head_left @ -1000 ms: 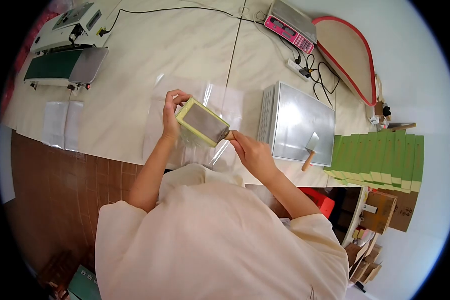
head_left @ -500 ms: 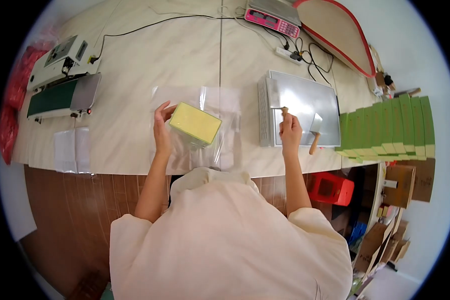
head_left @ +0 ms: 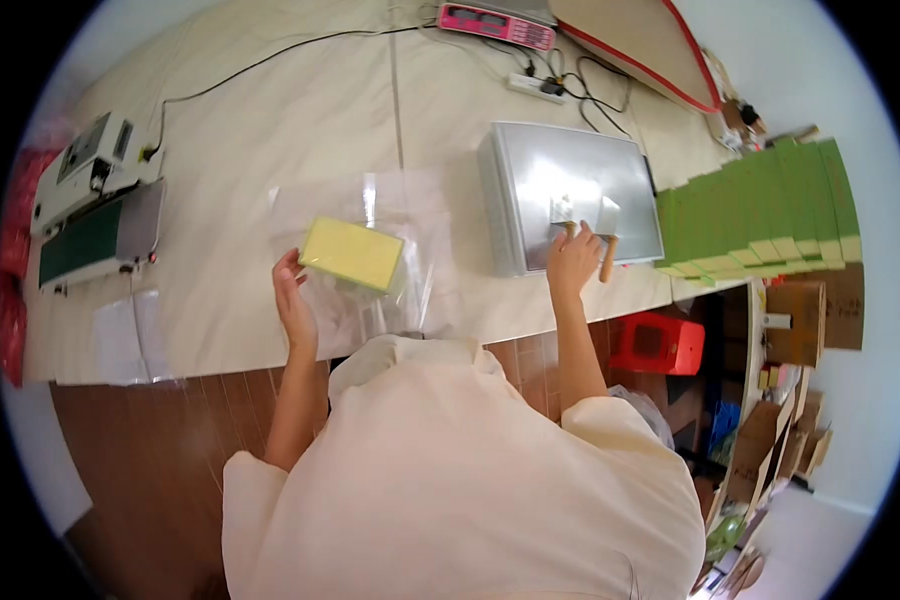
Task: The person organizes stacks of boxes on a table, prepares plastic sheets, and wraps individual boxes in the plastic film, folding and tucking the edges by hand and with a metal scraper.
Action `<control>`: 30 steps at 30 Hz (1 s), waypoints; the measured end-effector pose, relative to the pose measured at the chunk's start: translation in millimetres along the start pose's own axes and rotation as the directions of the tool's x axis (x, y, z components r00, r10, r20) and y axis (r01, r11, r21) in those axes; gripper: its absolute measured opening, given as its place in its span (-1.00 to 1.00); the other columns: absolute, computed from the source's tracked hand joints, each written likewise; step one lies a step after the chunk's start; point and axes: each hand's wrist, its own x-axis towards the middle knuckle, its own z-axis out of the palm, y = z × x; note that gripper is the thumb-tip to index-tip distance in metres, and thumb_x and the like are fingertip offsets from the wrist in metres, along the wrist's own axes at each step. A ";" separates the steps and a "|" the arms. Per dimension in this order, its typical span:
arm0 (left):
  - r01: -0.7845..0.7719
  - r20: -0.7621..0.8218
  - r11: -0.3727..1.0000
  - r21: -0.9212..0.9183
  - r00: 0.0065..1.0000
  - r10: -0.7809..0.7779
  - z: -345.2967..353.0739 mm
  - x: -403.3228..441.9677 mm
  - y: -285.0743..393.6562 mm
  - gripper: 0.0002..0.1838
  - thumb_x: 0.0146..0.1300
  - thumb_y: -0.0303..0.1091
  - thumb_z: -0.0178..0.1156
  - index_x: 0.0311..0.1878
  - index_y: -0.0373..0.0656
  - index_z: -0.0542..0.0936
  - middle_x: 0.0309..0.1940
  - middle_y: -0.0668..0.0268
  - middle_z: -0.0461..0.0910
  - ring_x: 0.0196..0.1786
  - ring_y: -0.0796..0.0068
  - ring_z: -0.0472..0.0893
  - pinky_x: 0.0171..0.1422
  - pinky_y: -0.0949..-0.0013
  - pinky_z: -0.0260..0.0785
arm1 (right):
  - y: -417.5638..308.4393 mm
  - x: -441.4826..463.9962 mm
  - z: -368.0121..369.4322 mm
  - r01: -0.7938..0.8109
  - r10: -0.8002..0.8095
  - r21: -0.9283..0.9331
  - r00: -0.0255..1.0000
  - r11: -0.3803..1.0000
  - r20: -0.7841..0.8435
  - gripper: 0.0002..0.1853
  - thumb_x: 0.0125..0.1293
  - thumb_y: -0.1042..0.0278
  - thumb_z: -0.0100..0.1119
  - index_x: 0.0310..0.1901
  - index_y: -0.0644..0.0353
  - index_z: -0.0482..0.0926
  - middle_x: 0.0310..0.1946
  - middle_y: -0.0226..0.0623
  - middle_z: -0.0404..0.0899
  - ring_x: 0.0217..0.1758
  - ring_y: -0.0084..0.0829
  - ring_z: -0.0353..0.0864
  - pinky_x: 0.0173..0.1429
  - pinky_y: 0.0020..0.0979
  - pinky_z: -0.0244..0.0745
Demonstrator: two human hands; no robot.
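Note:
A yellow box (head_left: 352,254) with green edges lies over clear plastic film (head_left: 425,225) on the table. At its left end is my left hand (head_left: 292,300), fingers curled with the fingertips by the box's lower left corner. My right hand (head_left: 573,262) is above the front part of the metal-topped case (head_left: 545,165), its fingers around the wooden handle of a small spatula (head_left: 563,210). A second spatula (head_left: 607,240) with a wooden handle rests on the case just to the right of that hand.
Green boxes (head_left: 760,215) stand in a row right of the case. A pink scale (head_left: 497,27), a power strip (head_left: 536,88) and black cables are at the back. A sealing machine (head_left: 95,230) is at left, with plastic sheets (head_left: 130,338) before it. A red stool (head_left: 658,343) stands below.
The box has been turned over, its plain yellow face now up, and lowered toward the film. My right hand has moved from the box to the case with the spatula.

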 end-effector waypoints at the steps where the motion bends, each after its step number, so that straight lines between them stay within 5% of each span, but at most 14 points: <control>1: 0.046 0.008 0.999 0.006 0.999 -0.046 -2.5 -3.8 -0.3 -0.45 0.52 0.04 -0.30 0.23 -0.21 0.39 0.14 0.19 0.46 0.18 0.37 0.45 0.24 0.31 0.24 | -15.4 -0.9 -5.5 0.024 -0.024 0.016 1.000 1.000 0.015 -0.62 0.33 0.20 0.12 0.09 0.23 0.45 -0.14 -0.07 0.56 -0.01 -0.07 0.50 0.06 -0.13 0.37; 3: 0.098 -0.001 0.995 0.020 0.995 -0.098 -7.9 -11.9 -6.3 -0.47 0.52 0.03 -0.28 0.23 -0.20 0.39 0.13 0.22 0.47 0.16 0.41 0.46 0.20 0.33 0.26 | -59.2 -0.4 -33.9 0.101 -0.172 0.459 0.978 0.883 0.117 -0.58 0.21 0.33 0.24 0.10 0.22 0.46 -0.04 -0.08 0.50 0.09 -0.06 0.41 0.16 -0.14 0.31; 5: 0.194 0.011 0.981 -0.003 0.981 -0.194 -9.7 -17.2 -22.6 -0.56 0.51 -0.03 -0.18 0.18 -0.17 0.41 0.05 0.26 0.51 0.08 0.44 0.50 0.14 0.36 0.28 | -117.5 -5.7 -55.0 0.313 -0.451 0.667 0.891 0.677 0.040 -0.56 0.18 0.37 0.27 0.10 0.23 0.45 -0.04 -0.08 0.50 0.08 -0.05 0.42 0.15 -0.16 0.32; 8: 0.331 0.005 0.942 -0.054 0.944 -0.331 -2.6 -26.9 -38.3 -0.60 0.48 -0.07 -0.09 0.17 -0.14 0.41 -0.01 0.30 0.53 0.04 0.47 0.51 0.12 0.37 0.28 | -206.1 -31.7 -95.4 0.416 -0.701 0.819 0.712 0.396 -0.023 -0.37 0.06 0.13 0.41 0.14 0.22 0.43 0.06 -0.07 0.45 0.10 -0.06 0.41 0.15 -0.14 0.33; 11: 0.516 0.082 0.850 -0.103 0.856 -0.510 -3.0 -36.7 -73.5 -0.58 0.46 -0.04 -0.08 0.19 -0.12 0.40 -0.01 0.31 0.54 0.03 0.48 0.51 0.10 0.37 0.29 | -253.7 -55.4 -102.3 0.460 -0.808 0.819 0.589 0.342 0.006 -0.20 -0.07 0.10 0.47 0.23 0.13 0.37 0.10 0.01 0.38 0.12 -0.02 0.40 0.13 -0.11 0.35; 13: 0.613 0.148 0.778 -0.137 0.789 -0.596 -10.2 -44.7 -81.8 -0.54 0.45 0.00 -0.08 0.21 -0.12 0.39 0.00 0.31 0.54 0.03 0.47 0.51 0.09 0.37 0.29 | -269.0 -60.3 -90.3 0.563 -0.857 0.670 0.461 0.484 0.231 -0.21 -0.08 0.17 0.45 0.26 0.06 0.35 0.05 -0.04 0.41 0.01 -0.06 0.44 0.04 -0.14 0.37; 16: 0.811 0.422 0.568 -0.138 0.567 -0.708 -7.6 -50.2 -60.5 -0.36 0.46 0.16 -0.26 0.29 -0.21 0.33 0.12 0.20 0.53 0.14 0.39 0.50 0.19 0.31 0.30 | -261.3 -48.5 -96.0 0.554 -0.858 0.700 0.486 0.451 0.169 -0.22 -0.10 0.23 0.46 0.24 0.05 0.36 0.02 -0.07 0.41 -0.03 -0.10 0.44 -0.02 -0.15 0.37; 18: 0.837 0.459 0.520 -0.172 0.535 -0.709 -4.0 -47.2 -40.7 -0.33 0.46 0.19 -0.30 0.29 -0.21 0.33 0.14 0.17 0.52 0.19 0.37 0.48 0.25 0.28 0.28 | -249.7 -37.5 -116.3 0.532 -0.851 0.714 0.495 0.455 0.174 -0.23 -0.09 0.23 0.46 0.23 0.04 0.37 0.04 -0.06 0.39 0.02 -0.12 0.42 -0.01 -0.15 0.36; 20: 0.868 0.508 0.458 -0.189 0.486 -0.711 0.3 -44.6 -39.0 -0.30 0.46 0.23 -0.34 0.30 -0.21 0.32 0.17 0.15 0.51 0.24 0.34 0.46 0.30 0.26 0.26 | -234.5 -26.5 -145.0 0.493 -0.793 0.807 0.608 0.325 -0.052 -0.21 -0.12 0.31 0.49 0.22 0.07 0.36 0.02 -0.06 0.39 0.04 -0.09 0.41 0.04 -0.15 0.37; 22: 0.839 0.698 0.275 -0.469 0.543 -0.467 2.9 -25.1 -46.1 -0.27 0.43 0.29 -0.37 0.29 -0.14 0.36 0.09 0.31 0.54 0.18 0.42 0.48 0.31 0.20 0.23 | -219.4 -17.2 -156.7 0.406 -0.764 0.877 0.641 0.257 -0.073 -0.22 -0.13 0.35 0.49 0.21 0.10 0.36 0.01 -0.05 0.38 0.06 -0.07 0.40 0.06 -0.16 0.37; 23: 0.845 0.705 0.272 -0.461 0.534 -0.466 3.5 -11.8 -33.5 -0.27 0.43 0.29 -0.37 0.29 -0.14 0.36 0.09 0.31 0.54 0.18 0.42 0.48 0.31 0.20 0.23 | -212.3 -12.7 -159.1 0.319 -0.725 0.932 0.681 0.173 -0.098 -0.23 -0.13 0.39 0.49 0.20 0.12 0.35 0.01 -0.04 0.38 0.08 -0.04 0.39 0.09 -0.16 0.38; 25: 0.644 0.480 0.368 -0.671 0.755 -0.446 2.8 17.6 6.7 -0.23 0.40 0.35 -0.36 0.35 -0.12 0.25 0.19 0.32 0.45 0.22 0.37 0.44 0.33 0.16 0.22 | -195.3 -10.6 -145.9 0.243 -0.712 0.957 0.699 0.159 -0.059 -0.22 -0.13 0.42 0.48 0.20 0.18 0.34 0.04 -0.05 0.38 0.12 -0.04 0.39 0.13 -0.18 0.38; 30: 0.463 0.261 0.577 -0.672 0.878 -0.401 -8.8 51.9 26.4 -0.25 0.39 0.35 -0.32 0.28 -0.15 0.28 0.16 0.32 0.43 0.26 0.38 0.39 0.40 0.13 0.14 | -165.9 -42.4 -76.8 0.352 -0.825 0.868 0.555 0.351 0.108 -0.09 -0.17 0.42 0.46 0.31 0.17 0.24 0.09 -0.11 0.39 0.14 -0.08 0.39 0.17 -0.16 0.34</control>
